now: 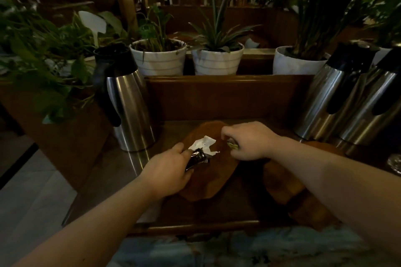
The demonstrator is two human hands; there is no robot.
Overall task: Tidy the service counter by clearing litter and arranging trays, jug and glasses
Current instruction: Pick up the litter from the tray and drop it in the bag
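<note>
An oval brown wooden tray lies in the middle of the counter. Over it my left hand grips a dark shiny wrapper together with a crumpled white paper scrap. My right hand hovers over the tray's far right side, its fingers closed on a small green piece of litter. A second wooden tray lies to the right, partly hidden under my right forearm. A steel jug with a black top and handle stands upright at the left.
Two more steel jugs stand at the right. White plant pots line the raised wooden ledge behind. A glass object shows at the right edge. A pale paper lies under my left forearm. The counter's front rim is close.
</note>
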